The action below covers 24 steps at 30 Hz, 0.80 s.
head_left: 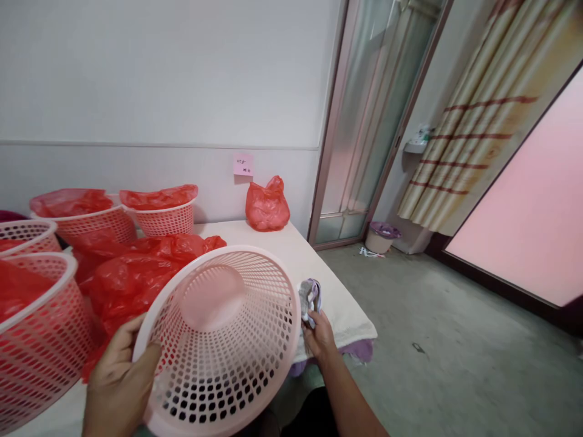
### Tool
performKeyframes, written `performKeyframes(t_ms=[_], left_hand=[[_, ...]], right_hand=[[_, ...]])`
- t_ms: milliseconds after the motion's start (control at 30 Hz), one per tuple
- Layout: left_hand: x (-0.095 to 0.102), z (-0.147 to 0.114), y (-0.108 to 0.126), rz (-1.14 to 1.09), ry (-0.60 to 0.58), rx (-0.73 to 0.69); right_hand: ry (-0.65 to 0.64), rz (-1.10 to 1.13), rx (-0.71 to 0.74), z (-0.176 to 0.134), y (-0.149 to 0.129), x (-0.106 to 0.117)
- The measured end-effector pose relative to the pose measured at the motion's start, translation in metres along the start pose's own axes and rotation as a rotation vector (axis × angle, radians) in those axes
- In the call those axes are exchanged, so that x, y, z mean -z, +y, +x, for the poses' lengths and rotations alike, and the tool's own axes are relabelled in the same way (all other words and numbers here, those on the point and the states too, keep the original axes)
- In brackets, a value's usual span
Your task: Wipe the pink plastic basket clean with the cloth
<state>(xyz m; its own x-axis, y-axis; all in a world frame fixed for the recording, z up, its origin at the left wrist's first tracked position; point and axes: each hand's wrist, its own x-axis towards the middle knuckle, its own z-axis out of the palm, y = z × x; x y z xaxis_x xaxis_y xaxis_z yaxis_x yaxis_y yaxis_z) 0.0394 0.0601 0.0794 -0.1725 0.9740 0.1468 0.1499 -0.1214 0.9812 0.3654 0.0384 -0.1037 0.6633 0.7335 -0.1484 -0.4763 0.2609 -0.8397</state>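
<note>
head | left hand (119,379) clamps basket (218,340) rim at 9 o'clock, basket empty, tilted mouth-up toward camera | right hand (321,335) at 3 o'clock pinches rag (310,298) | lined baskets (161,212) at 11 o'clock, this one unlined

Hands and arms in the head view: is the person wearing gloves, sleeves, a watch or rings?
Both the left hand and the right hand are bare, with no gloves. No ring, watch or wristband shows on either. The right forearm is uncovered as far as the frame's bottom edge, so no sleeve is visible. Little of the left arm shows beyond the wrist.
</note>
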Motion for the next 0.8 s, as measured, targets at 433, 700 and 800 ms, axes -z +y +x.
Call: performKeyframes(t_ms=[433, 700, 800], left_hand=[[0.006, 0.021, 0.008, -0.425, 0.158, 0.469], [-0.042, 0.038, 0.000, -0.545, 0.091, 0.375], [-0.059, 0.046, -0.001, -0.568, 0.111, 0.332]], right_hand=[[-0.119, 0.278, 0.048, -0.001, -0.086, -0.023], [0.093, 0.202, 0.028, -0.090, -0.056, 0.014], [0.128, -0.038, 0.042, -0.132, -0.021, 0.035]])
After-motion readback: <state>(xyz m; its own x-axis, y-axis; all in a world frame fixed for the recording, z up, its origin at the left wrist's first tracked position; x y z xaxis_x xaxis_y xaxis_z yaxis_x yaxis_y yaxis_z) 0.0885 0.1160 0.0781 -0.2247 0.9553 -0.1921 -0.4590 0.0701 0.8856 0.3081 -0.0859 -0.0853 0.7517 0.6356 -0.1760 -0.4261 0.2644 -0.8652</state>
